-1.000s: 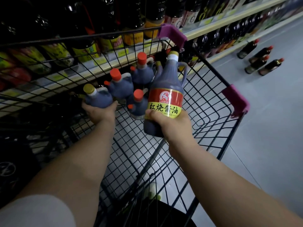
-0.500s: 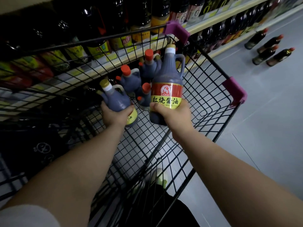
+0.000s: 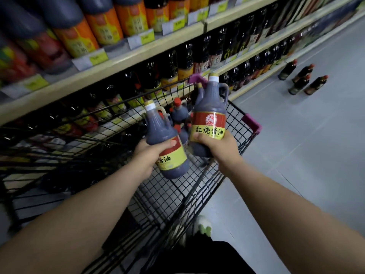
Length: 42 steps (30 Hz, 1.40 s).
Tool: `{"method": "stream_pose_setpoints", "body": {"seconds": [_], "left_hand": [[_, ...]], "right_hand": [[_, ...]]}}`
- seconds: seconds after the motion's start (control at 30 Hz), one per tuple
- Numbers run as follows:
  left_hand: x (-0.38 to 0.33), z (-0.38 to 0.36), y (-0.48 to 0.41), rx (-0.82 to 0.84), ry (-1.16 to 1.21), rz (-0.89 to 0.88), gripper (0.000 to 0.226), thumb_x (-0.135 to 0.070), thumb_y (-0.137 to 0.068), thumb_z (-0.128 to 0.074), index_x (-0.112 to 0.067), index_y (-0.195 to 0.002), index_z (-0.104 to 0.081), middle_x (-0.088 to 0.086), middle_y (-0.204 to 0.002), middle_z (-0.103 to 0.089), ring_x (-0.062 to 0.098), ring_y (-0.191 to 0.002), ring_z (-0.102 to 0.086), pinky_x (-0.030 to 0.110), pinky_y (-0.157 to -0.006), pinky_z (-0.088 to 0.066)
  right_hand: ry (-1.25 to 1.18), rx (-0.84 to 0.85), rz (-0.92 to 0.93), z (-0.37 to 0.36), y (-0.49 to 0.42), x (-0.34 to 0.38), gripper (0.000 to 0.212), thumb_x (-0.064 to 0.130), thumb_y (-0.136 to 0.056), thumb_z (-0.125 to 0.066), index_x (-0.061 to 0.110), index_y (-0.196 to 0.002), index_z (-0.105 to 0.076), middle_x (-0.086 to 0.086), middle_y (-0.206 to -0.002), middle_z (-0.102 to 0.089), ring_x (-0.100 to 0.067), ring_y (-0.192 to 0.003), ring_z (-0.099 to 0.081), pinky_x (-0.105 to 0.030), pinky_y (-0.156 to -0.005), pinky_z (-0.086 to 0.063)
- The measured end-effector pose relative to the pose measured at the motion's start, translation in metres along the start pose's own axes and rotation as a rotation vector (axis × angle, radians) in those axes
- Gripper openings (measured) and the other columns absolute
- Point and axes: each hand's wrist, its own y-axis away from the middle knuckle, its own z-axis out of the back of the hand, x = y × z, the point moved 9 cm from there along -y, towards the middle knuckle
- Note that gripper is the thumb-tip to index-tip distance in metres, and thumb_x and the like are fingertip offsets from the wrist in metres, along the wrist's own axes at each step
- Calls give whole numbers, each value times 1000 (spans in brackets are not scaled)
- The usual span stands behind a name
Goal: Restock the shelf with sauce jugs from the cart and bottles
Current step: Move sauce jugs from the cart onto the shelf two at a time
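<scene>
I hold two dark sauce jugs with red and yellow labels above a black wire cart (image 3: 233,113). My left hand (image 3: 153,150) grips the body of one jug (image 3: 164,139), tilted left. Around the lower part of the other jug (image 3: 210,115), which stands upright, my right hand (image 3: 219,147) is wrapped. Behind the two, more jugs with red caps (image 3: 178,111) stand in the cart's far end. The shelf (image 3: 122,62) full of sauce bottles runs along the left behind the cart.
Several dark bottles with red caps (image 3: 304,79) stand on the grey floor at the right, near the bottom shelf. Purple corner guards (image 3: 253,123) cap the cart's rim. Yellow price tags line the shelf edges. One shoe (image 3: 203,227) shows below.
My left hand has lifted its jug up out of the cart's far end, level with the right one. The view has risen, showing more of the shelf.
</scene>
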Motion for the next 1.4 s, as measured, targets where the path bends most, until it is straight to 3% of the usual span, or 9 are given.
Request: {"method": "stream_pose_setpoints", "body": {"seconds": [0.1,0.27,0.37,0.47,0.77,0.93,1.1,1.3,1.4], "left_hand": [[-20,-31,17,114,45,51,37,-8,-68,-80,-9,-102,-64,12,-95,-71,23,-79,-67,34,-75,-53],[-55,-103,29,244,35,20,76,-21,-48,-89,-11,-118,-61,12,-100,-73,28,-90,-70,41,-82,-56],[-74,-155,31,288,22,-18,47,-13,-69,-80,-13,-113,-64,9,-99,-73,23,-87,-69,35,-77,-55],[-90,-220,26,300,17,-50,44,-12,-69,-79,-16,-110,-63,9,-100,-73,22,-87,-70,31,-71,-54],[-141,-410,18,247,69,-135,33,-8,-69,-80,-15,-99,-67,8,-87,-74,18,-67,-71,26,-55,-54],[-175,-480,5,237,70,-184,32,-4,-68,-80,-13,-95,-67,2,-74,-75,14,-61,-71,21,-49,-52],[-209,-539,-45,252,10,-241,42,-7,-66,-82,-16,-104,-67,4,-87,-75,16,-72,-72,24,-58,-53],[-263,-608,-127,256,-71,-306,55,-18,-59,-88,-20,-109,-65,2,-95,-74,18,-84,-71,30,-69,-53],[-299,-646,-165,266,-97,-322,75,-32,-42,-92,-21,-111,-65,1,-97,-74,20,-88,-71,41,-81,-57]], "right_hand": [[-33,-2,16,23,2,20,37,7,-70,-82,10,-102,-62,-11,-94,-73,-22,-79,-71,-26,-62,-57],[-76,-3,100,78,-10,61,38,7,-67,-84,12,-99,-64,-3,-84,-74,-17,-74,-72,-26,-61,-56],[-123,13,138,115,-25,79,59,15,-49,-87,6,-103,-65,-11,-90,-75,-26,-80,-72,-33,-66,-58],[-166,60,197,164,-48,106,74,17,-45,-85,-1,-112,-61,-20,-99,-72,-30,-82,-71,-32,-62,-57],[-180,146,262,324,-120,194,44,4,-60,-76,10,-102,-65,-11,-93,-74,-25,-83,-70,-33,-70,-57],[-158,110,277,382,-161,226,58,7,-58,-80,4,-113,-62,-15,-101,-73,-27,-88,-70,-35,-73,-57],[-152,77,253,424,-225,249,53,8,-55,-81,13,-105,-64,-8,-96,-75,-21,-84,-71,-30,-70,-57],[-163,35,220,455,-322,290,66,7,-57,-82,7,-119,-59,-16,-109,-71,-30,-97,-69,-35,-78,-58],[-167,35,232,469,-369,326,59,1,-61,-82,10,-115,-60,-13,-107,-72,-29,-97,-69,-35,-78,-58]]}}
